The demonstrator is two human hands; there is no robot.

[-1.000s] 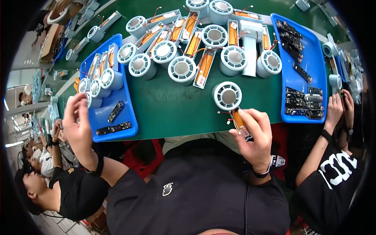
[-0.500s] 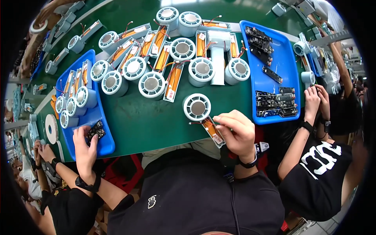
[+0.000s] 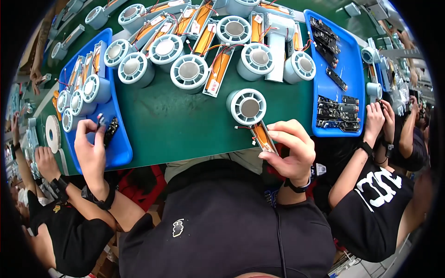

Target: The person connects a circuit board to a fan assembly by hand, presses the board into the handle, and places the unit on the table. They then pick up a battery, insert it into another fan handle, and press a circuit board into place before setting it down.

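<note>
Over the left blue tray, my left hand pinches a small circuit board upright between thumb and fingers. Another dark circuit board lies in that tray beside the fingertips. My right hand grips the open handle of a light-blue handheld fan near the table's front edge. The fan's round slotted head points away from me, with a grey disc in its middle. In its handle lies an orange battery, and thin wires with small white plugs stick out to the left.
Several similar fans with open handles crowd the far side of the green table. More fans stand in the left tray. The right blue tray holds circuit boards. A white tape roll lies at left. Co-workers sit on both sides.
My left hand has raised a circuit board from the left tray. The fan in my right hand has shifted slightly rightward. The whole view has tilted, so the table appears higher.
</note>
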